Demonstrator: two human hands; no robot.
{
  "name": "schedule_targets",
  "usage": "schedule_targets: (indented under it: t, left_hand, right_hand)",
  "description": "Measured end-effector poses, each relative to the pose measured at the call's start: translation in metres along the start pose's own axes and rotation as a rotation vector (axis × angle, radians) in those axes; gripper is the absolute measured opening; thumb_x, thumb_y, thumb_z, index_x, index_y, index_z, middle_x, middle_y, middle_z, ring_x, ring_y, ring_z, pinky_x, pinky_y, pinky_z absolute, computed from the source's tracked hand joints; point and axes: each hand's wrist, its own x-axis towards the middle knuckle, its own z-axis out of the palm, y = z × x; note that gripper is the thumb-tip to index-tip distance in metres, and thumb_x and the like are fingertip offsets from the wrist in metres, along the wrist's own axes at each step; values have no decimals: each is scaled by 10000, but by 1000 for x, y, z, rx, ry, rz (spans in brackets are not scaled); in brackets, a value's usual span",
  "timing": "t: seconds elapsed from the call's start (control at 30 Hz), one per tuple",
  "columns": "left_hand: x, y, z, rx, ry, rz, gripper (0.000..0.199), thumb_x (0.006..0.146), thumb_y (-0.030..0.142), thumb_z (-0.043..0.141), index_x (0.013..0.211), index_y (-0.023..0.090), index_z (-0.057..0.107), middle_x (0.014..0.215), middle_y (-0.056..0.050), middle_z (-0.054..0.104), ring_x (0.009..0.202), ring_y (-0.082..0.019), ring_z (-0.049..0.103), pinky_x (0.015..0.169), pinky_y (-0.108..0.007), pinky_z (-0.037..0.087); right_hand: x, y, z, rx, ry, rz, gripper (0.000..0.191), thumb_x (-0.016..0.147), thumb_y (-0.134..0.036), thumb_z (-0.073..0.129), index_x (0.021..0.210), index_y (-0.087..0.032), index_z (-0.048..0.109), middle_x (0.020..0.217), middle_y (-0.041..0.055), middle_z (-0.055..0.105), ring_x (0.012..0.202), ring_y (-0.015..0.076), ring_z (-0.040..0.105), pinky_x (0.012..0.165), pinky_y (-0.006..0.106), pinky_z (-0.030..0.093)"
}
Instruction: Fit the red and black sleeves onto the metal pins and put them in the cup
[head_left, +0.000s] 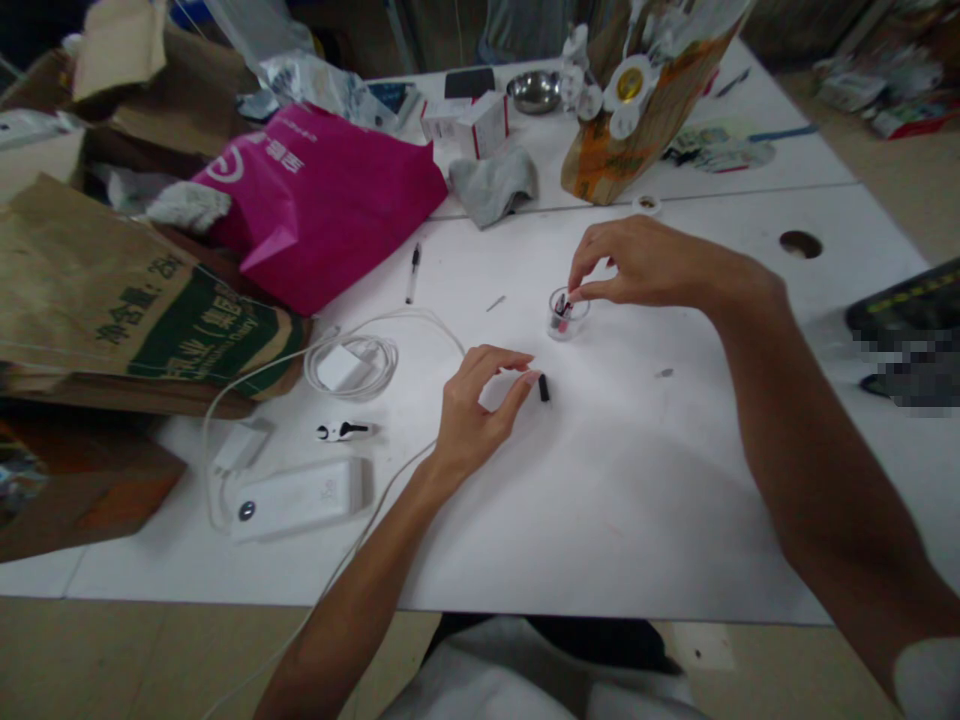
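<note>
A small clear cup (568,326) stands on the white table (600,540) with several small dark and red pieces inside. My right hand (628,262) reaches over its rim from the right, thumb and fingertips brought together; whatever they grip is too small to make out. Nearer to me, my left hand (486,405) has its thumb and index finger curved towards each other at the upper end of a short black piece (544,388). Whether they grip that piece cannot be told. A thin grey sliver (496,303) lies left of the cup.
Left of my hands lie a coiled white cable (390,365), a white power bank (296,498), a small white-and-black tool (345,431) and a pen (413,273). Behind are a pink bag (330,200), a grey cloth (493,185) and a paper bag (611,160).
</note>
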Motion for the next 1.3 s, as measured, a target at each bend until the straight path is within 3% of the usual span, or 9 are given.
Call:
schedule_targets:
  t: [0.2,0.4,0.5,0.6,0.77,0.9,1.07,1.3]
  left_hand:
    - [-2,-8,1,17,-75,-16,126,1101,310,830,1193,225,812,1135,-68,848,1084,-230,776,1016,-412,610]
    - [-6,-21,2,119,-209,-15,351,1071,400,870,1367,230,786,1309,-123,817,1244,-304,745,1167,-518,582]
    - [-10,-26,5,178,-260,-7,583,990,516,944,1471,244,759,1431,-161,768,1343,-359,697,1211,-579,573]
    - [-13,-27,7,242,-313,26,716,947,597,960,1527,243,735,1492,-179,745,1401,-400,649,1235,-624,557]
    - [-14,-26,8,290,-374,73,750,954,614,944,1549,214,722,1524,-187,734,1416,-416,616,1245,-642,543]
    - [-13,-28,8,316,-414,55,695,967,579,945,1537,243,733,1524,-174,736,1424,-411,616,1252,-637,528]
    - [-13,-33,8,326,-390,64,594,1013,547,908,1495,245,738,1496,-163,746,1398,-379,634,1246,-604,513]
    - [-11,-26,6,310,-299,73,553,1019,511,911,1478,259,737,1484,-157,741,1386,-357,649,1249,-593,513]
  right_hand:
    - [-10,-17,-18,-42,60,7,268,1066,-452,780,1038,-215,900,1119,91,855,1021,283,770,948,430,556]
    - [-47,-38,-32,34,322,76,208,1066,-466,769,1021,-265,799,1058,72,831,926,297,744,868,476,578]
    - [-78,-33,-22,102,350,187,380,1019,-657,798,1033,-278,779,1037,79,823,869,302,737,812,472,570]
    - [-113,-17,-3,152,207,296,576,941,-831,791,1003,-259,767,982,90,823,827,293,737,792,460,568]
    - [-159,2,34,280,43,450,633,871,-866,832,1013,-252,781,987,92,838,845,285,763,786,435,589]
    - [-169,3,52,340,37,443,573,892,-819,830,983,-254,797,947,84,830,805,261,737,776,416,585]
    - [-167,1,56,357,56,417,506,983,-762,758,933,-261,813,901,77,805,766,244,694,751,403,556]
    - [-173,-8,62,365,204,406,465,1047,-717,728,952,-269,805,961,75,808,822,252,707,790,419,562]
